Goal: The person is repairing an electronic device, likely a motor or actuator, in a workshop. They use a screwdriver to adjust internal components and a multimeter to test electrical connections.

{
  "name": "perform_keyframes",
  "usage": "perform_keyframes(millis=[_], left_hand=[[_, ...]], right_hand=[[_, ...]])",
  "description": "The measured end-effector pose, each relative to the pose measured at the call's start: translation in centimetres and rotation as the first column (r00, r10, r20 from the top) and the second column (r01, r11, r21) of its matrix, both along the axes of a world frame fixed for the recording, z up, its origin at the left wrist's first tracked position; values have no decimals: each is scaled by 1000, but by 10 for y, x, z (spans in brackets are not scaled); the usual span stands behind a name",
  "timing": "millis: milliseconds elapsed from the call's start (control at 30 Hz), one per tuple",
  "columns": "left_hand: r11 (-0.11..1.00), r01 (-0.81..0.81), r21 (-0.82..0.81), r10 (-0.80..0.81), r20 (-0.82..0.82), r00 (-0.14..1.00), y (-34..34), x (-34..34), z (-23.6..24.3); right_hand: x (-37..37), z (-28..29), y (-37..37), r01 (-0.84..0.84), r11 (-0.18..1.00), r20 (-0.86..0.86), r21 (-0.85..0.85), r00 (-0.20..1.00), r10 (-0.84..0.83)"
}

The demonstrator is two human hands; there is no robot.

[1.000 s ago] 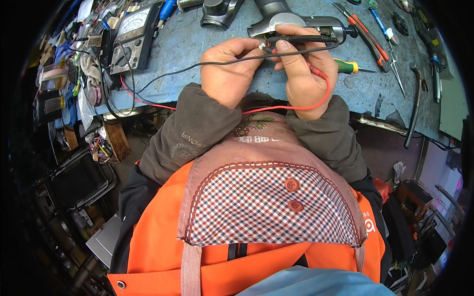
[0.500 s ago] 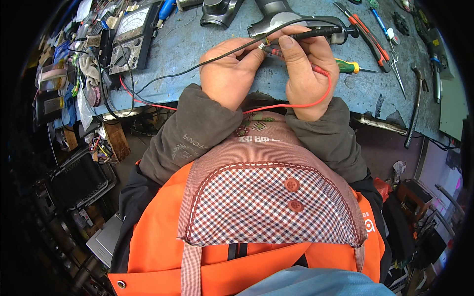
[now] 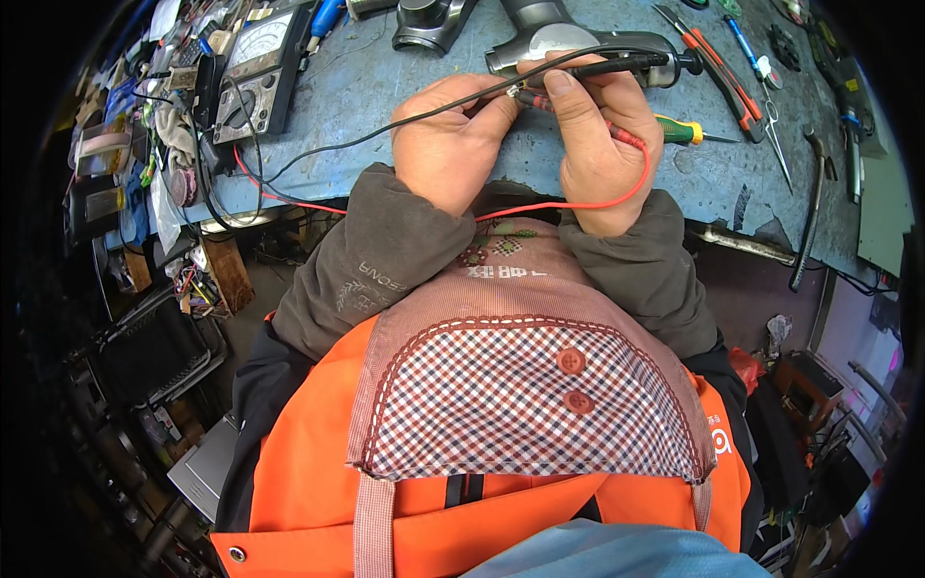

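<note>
My left hand (image 3: 448,144) and my right hand (image 3: 597,140) meet over the blue workbench (image 3: 385,96). The right hand holds two meter probes together: a black probe (image 3: 626,65) lying across its fingers and a red probe (image 3: 578,118) under its thumb. The left hand pinches a small metal part (image 3: 512,91) against the probe tips. A black lead (image 3: 385,137) and a red lead (image 3: 578,200) run back to an analog multimeter (image 3: 258,67) at the bench's far left. A grey power tool (image 3: 578,43) lies just beyond the hands.
A green-and-yellow screwdriver (image 3: 686,130), orange-handled pliers (image 3: 718,67), scissors (image 3: 771,116) and a hammer (image 3: 814,202) lie to the right. Small parts and cloths crowd the left end. Below the bench edge are boxes and clutter on the floor.
Both hands have shifted slightly away from me toward the grey tool, and the black probe now lies higher across the right fingers. The grip on the probes is the same.
</note>
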State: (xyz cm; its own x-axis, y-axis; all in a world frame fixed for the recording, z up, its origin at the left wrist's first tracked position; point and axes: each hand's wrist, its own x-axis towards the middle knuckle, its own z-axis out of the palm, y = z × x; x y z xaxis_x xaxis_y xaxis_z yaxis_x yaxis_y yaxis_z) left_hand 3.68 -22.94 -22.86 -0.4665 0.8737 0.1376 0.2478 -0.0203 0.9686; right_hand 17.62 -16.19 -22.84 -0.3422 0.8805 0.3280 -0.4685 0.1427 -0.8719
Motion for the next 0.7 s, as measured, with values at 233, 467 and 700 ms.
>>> perform_keyframes(millis=[233,467,700], left_hand=[[1000,8,-23,-9,-49,999,0,-4,-1],[999,-44,3,44,-81,996,-21,-13,19],[999,-42,30,46,-146,988,-45,-36,52]], right_hand=[[-3,-4,1,-9,1000,-25,-22,1000,8],[-15,15,-13,-14,1000,79,-25,997,16],[-32,50,-44,-4,1000,160,-12,987,6]])
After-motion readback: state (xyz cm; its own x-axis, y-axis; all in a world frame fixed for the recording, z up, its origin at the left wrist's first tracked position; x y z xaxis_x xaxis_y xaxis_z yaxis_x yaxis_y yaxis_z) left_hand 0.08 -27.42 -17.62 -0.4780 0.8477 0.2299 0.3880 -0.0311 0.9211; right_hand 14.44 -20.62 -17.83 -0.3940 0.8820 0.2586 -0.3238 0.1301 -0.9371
